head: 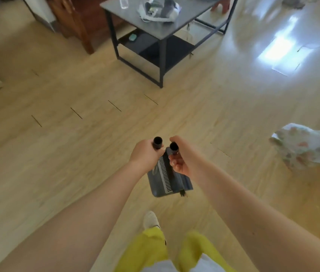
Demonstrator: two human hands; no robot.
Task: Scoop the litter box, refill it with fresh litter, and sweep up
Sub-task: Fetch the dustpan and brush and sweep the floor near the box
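Note:
Two black long handles stand upright in front of me, seen end-on. My left hand (pixel 145 154) is closed around the left handle (pixel 157 142). My right hand (pixel 180 156) grips the right handle (pixel 173 147). Below them, a dark grey dustpan (pixel 159 185) with a white comb strip (pixel 165 173) hangs just above the wooden floor. A few dark broom bristles (pixel 182 193) poke out at its lower right edge. Which handle belongs to the broom and which to the dustpan I cannot tell. No litter box is in view.
A grey two-shelf metal table (pixel 194 18) stands ahead with a white bag (pixel 160 9) on top. Dark wooden furniture (pixel 72 22) is at the upper left. A floral cloth (pixel 308 146) lies at the right. My yellow trousers (pixel 147 250) and white shoe (pixel 151 219) are below.

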